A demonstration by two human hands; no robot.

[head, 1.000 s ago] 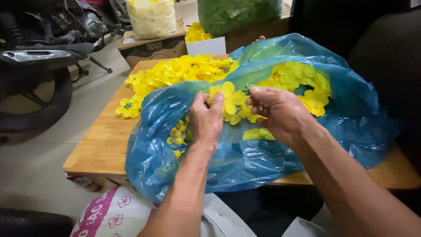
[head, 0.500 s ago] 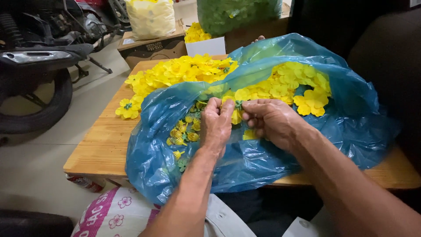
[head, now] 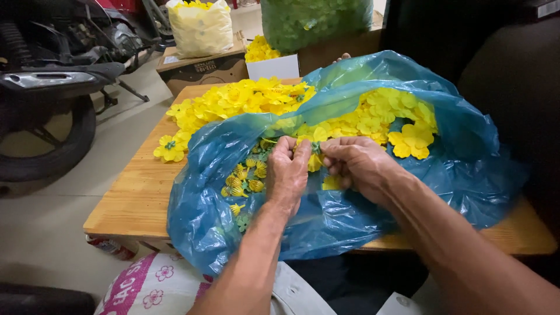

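Observation:
My left hand (head: 289, 172) and my right hand (head: 354, 163) meet over an open blue plastic bag (head: 350, 221) on a wooden table (head: 137, 195). Together their fingertips pinch a small yellow artificial flower with a green piece (head: 315, 149). Inside the bag lie many loose yellow petals (head: 379, 119) to the right and small yellow-and-green flower centres (head: 245, 178) to the left. Both hands are closed on the flower piece.
A heap of finished yellow flowers (head: 233, 105) lies on the table beyond the bag. Behind stand a white box of flowers (head: 273, 64), a cardboard box (head: 198, 69), a yellow-filled sack (head: 201, 26) and a green-filled bag (head: 315, 23). A motorbike wheel (head: 41, 140) stands at left.
Both hands have shifted slightly down and together, from sorting among the petals to pinching one flower piece between the fingertips. The bag has stayed put.

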